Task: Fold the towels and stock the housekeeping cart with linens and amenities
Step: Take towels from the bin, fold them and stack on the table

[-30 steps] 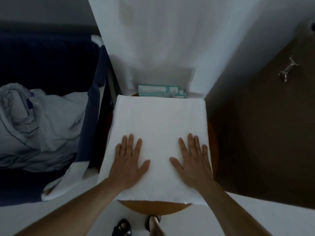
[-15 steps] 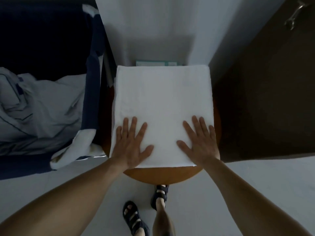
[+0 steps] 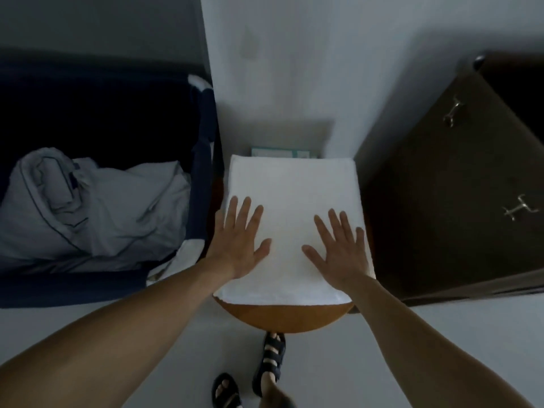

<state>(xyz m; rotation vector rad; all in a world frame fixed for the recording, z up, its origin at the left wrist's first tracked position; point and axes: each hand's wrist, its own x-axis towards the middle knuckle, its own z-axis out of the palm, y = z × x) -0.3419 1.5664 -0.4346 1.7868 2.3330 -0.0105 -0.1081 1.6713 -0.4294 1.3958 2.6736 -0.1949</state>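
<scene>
A folded white towel point(image 3: 290, 187) lies flat on a round wooden table point(image 3: 282, 315) and covers most of its top. My left hand point(image 3: 240, 240) rests palm down on the towel's near left part, fingers straight and spread. My right hand point(image 3: 340, 248) lies flat on the near right part in the same way. Neither hand grips anything. Behind the towel's far edge, a teal box point(image 3: 281, 151) peeks out against the wall.
A dark blue cart bag point(image 3: 203, 178) holding crumpled pale linen point(image 3: 97, 207) stands at the left. A dark brown cabinet point(image 3: 447, 207) with metal handles stands at the right. A white wall point(image 3: 294, 69) rises behind the table. My sandalled feet point(image 3: 270, 357) are on the pale floor below.
The view has shifted a little. Both hands stay flat on the towel; the left hand now sits nearer its left edge.
</scene>
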